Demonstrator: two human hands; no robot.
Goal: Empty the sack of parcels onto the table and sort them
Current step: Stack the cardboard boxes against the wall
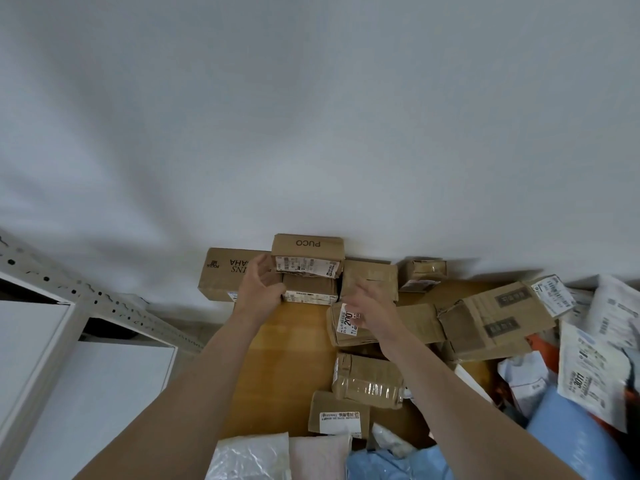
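Cardboard parcels lie on a wooden table (287, 358). At the far edge against the wall a PUCO box (308, 244) is stacked on a smaller labelled box (311, 287), with a long brown box (218, 275) to their left. My left hand (261, 285) curls in a C around the left end of this stack, thumb by the PUCO box and fingers at the lower box. My right hand (367, 306) hovers with loose fingers, holding nothing, over a box with a "200" label (343, 329) and in front of a plain box (374, 271).
A large box (491, 317), a taped box (367, 379), a labelled box (337, 410) and a small box (420, 271) crowd the right. White mailers (588, 372) and a blue mailer (581, 441) pile at right. White (252, 459) and pink (318, 455) bags lie near. A metal shelf (69, 289) stands left.
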